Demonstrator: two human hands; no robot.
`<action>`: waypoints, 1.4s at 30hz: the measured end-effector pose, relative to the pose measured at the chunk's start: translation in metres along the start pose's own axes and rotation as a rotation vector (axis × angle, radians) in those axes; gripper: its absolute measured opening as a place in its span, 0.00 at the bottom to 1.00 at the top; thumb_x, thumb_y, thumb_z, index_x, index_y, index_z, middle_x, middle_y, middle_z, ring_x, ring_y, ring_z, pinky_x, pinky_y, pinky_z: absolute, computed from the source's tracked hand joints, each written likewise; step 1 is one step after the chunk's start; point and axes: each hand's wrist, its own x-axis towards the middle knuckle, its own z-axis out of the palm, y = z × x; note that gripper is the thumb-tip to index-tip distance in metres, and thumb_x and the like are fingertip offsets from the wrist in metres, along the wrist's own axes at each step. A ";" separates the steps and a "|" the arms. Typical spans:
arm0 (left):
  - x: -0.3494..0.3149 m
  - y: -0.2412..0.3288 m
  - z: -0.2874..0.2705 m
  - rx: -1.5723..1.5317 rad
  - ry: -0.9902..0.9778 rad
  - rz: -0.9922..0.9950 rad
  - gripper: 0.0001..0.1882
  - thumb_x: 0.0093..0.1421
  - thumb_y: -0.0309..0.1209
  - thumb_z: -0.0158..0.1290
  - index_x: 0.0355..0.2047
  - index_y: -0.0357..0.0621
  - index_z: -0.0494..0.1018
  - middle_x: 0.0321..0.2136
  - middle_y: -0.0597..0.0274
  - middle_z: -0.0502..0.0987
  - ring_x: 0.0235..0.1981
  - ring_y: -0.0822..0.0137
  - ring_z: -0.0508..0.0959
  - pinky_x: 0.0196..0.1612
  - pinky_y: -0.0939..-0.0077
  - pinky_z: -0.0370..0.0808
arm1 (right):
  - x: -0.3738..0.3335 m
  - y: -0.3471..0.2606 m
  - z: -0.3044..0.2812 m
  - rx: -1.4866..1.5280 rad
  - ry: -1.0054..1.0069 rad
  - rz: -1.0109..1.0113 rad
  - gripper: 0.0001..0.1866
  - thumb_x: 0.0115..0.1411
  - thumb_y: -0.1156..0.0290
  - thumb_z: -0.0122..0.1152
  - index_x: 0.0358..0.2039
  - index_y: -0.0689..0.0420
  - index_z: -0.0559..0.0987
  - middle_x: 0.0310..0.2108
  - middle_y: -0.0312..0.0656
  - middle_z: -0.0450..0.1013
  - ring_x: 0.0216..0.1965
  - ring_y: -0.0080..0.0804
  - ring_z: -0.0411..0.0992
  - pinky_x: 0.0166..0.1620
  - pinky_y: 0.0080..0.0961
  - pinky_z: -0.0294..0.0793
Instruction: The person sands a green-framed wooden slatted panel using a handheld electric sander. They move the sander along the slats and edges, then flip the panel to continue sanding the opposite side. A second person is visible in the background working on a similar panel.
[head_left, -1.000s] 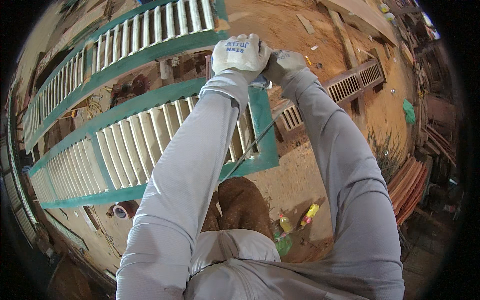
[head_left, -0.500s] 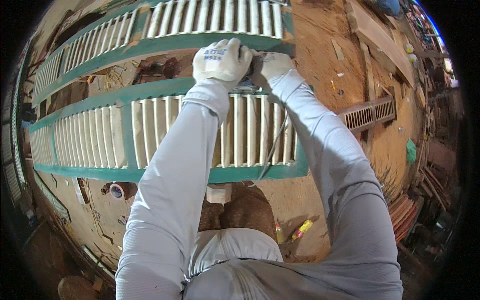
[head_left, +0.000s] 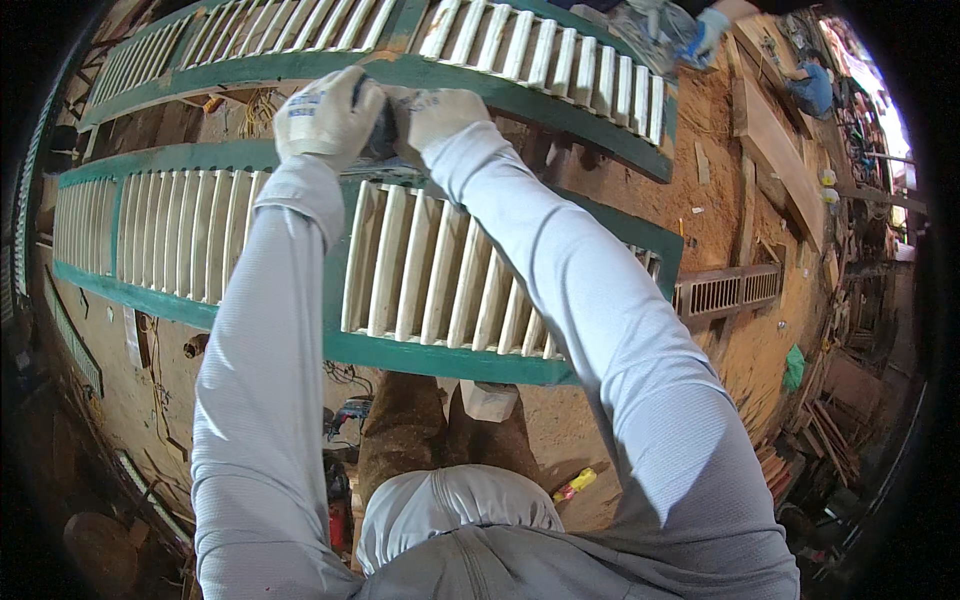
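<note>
My left hand [head_left: 325,115], in a white work glove, is closed around one side of a dark hand tool [head_left: 382,135]. Against its other side is my gloved right hand [head_left: 435,120], also closed. Both hands hide most of the tool, so its kind does not show. It sits at the far rail of the nearer louvered shutter panel [head_left: 455,365], which has a green frame and white slats. Beyond my hands lies a second green-framed louvered panel [head_left: 430,75].
At the top right, another person's gloved hand [head_left: 708,35] is beside a greyish tool over the far panel. A wooden block [head_left: 488,400] sticks out under the near panel. Long boards [head_left: 775,150] and a small brown louvered frame [head_left: 735,290] lie to the right. A yellow bottle [head_left: 574,484] is on the ground.
Both hands have moved left along the near panel's far rail with the tool between them. My view has shifted, and another person's hand has come into sight at the top right.
</note>
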 end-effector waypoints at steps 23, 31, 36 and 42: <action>-0.027 0.184 0.040 -0.013 -0.107 0.129 0.21 0.68 0.49 0.42 0.44 0.49 0.77 0.44 0.57 0.82 0.50 0.53 0.80 0.52 0.55 0.75 | -0.136 0.142 -0.015 0.069 0.001 0.090 0.13 0.69 0.62 0.47 0.50 0.46 0.76 0.43 0.41 0.82 0.43 0.42 0.82 0.44 0.41 0.82; -0.049 0.317 0.074 -0.040 -0.144 0.255 0.23 0.68 0.51 0.41 0.43 0.48 0.77 0.43 0.55 0.82 0.49 0.51 0.80 0.52 0.53 0.75 | -0.235 0.238 -0.022 0.064 -0.074 0.244 0.14 0.69 0.61 0.46 0.47 0.45 0.80 0.42 0.42 0.83 0.45 0.42 0.82 0.45 0.43 0.81; -0.064 0.388 0.094 -0.108 -0.129 0.309 0.24 0.67 0.50 0.41 0.41 0.46 0.78 0.45 0.53 0.82 0.48 0.48 0.81 0.51 0.53 0.75 | -0.292 0.289 -0.016 0.047 -0.003 0.306 0.15 0.70 0.60 0.43 0.46 0.44 0.80 0.41 0.41 0.83 0.43 0.44 0.82 0.44 0.44 0.81; -0.080 0.457 0.113 -0.126 -0.132 0.376 0.23 0.67 0.49 0.41 0.40 0.46 0.79 0.42 0.52 0.83 0.47 0.50 0.81 0.50 0.54 0.76 | -0.343 0.347 0.005 0.079 0.044 0.412 0.15 0.68 0.60 0.45 0.48 0.43 0.80 0.42 0.42 0.82 0.44 0.45 0.82 0.44 0.44 0.81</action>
